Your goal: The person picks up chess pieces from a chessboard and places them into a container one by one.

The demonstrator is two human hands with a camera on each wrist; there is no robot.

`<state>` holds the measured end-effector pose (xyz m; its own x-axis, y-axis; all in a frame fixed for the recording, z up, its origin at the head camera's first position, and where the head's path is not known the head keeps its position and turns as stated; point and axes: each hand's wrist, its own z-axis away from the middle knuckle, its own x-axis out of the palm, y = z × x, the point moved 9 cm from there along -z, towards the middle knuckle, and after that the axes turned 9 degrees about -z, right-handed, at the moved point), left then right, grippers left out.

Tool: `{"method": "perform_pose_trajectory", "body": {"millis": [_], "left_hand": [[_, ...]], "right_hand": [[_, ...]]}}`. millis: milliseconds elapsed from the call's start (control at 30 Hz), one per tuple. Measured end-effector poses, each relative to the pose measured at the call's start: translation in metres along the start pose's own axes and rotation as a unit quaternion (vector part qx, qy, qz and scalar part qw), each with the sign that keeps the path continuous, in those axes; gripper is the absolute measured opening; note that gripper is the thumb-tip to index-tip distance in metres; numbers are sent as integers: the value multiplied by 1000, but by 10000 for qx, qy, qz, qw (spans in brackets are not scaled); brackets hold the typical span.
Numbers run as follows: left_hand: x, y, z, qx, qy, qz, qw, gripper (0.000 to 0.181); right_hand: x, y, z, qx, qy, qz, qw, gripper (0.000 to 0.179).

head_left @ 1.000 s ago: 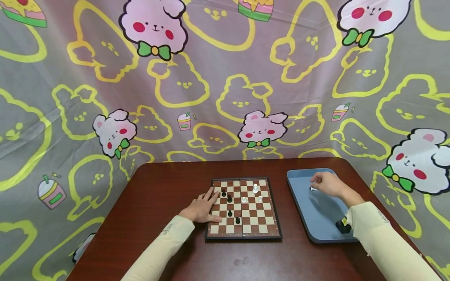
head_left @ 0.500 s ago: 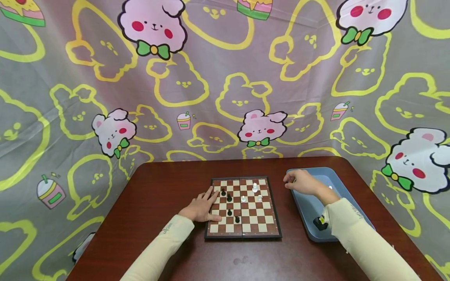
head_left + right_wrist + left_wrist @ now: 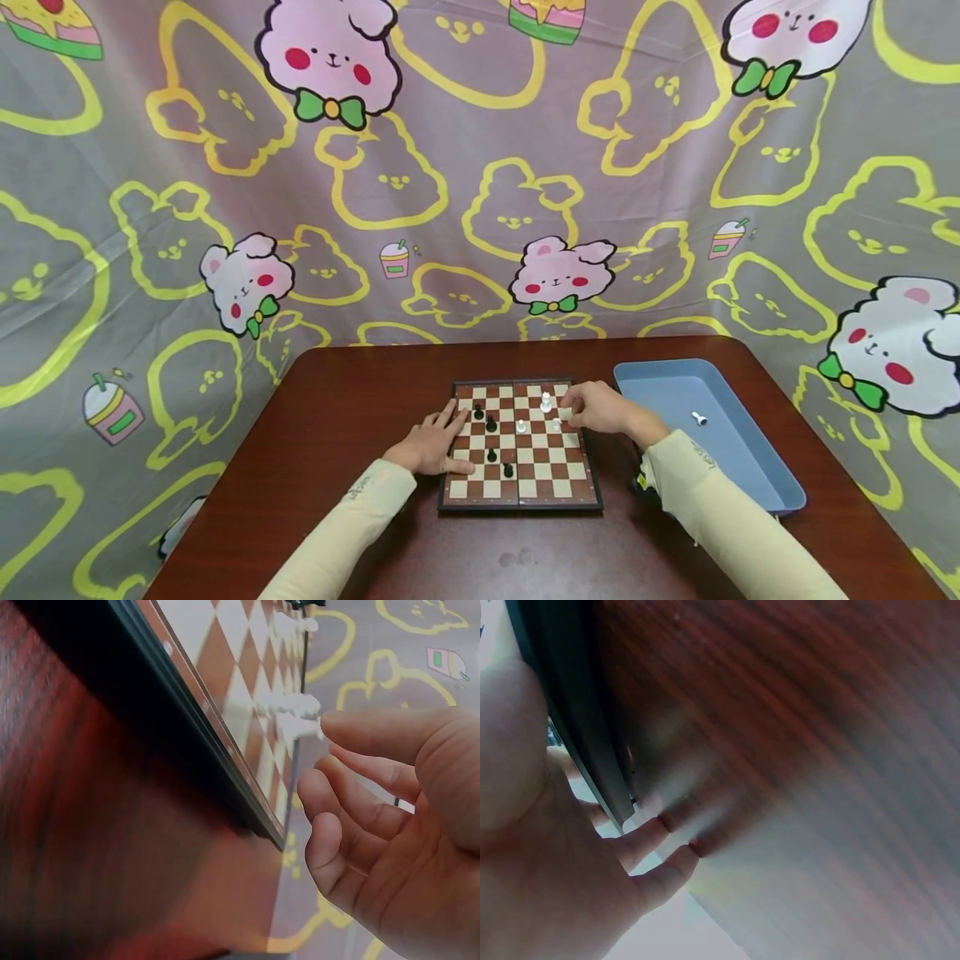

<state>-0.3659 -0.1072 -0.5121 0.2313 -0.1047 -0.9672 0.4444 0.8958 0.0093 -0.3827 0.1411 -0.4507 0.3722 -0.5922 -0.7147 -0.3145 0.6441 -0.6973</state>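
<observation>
A magnetic-style chessboard (image 3: 551, 467) in brown and cream lies on the table. My left hand (image 3: 427, 443) rests along its left edge, fingers spread and thumb over the squares; in the left wrist view some fingertips reach past the board's dark rim (image 3: 574, 705). My right hand (image 3: 603, 408) is over the board's right edge near the far corner. In the right wrist view its thumb and index finger pinch the tip of a white chess piece (image 3: 298, 727). Beside it stand a taller white piece (image 3: 546, 402) and a smaller white piece (image 3: 556, 425).
Several black pieces (image 3: 491, 423) stand on the left half of the board, and a white pawn (image 3: 521, 427) near the fold. Right of the board, a blue tray (image 3: 731, 467) holds one white piece (image 3: 699, 418) on its side. A patterned cloth (image 3: 480, 208) hangs behind the table.
My right hand has moved left from over the tray to the board's right edge, carrying a white chess piece. The piece lying in the tray has come into view. My left hand stays put.
</observation>
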Motion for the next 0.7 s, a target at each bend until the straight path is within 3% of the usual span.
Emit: {"method": "perform_pose_trajectory", "body": {"millis": [233,500,700], "left_hand": [[1,1,0,-5,-88,64,9999,103],[1,1,-1,6,-73,-24,10000,103],[1,0,-1,-58,-60,-67,9999,103]], "right_hand": [[18,-2,-8,-63,-235,36,9997,18],[30,9,-16,165,-115,370,9991,15],[31,3,-17,-130,5,468,9988,11]]}}
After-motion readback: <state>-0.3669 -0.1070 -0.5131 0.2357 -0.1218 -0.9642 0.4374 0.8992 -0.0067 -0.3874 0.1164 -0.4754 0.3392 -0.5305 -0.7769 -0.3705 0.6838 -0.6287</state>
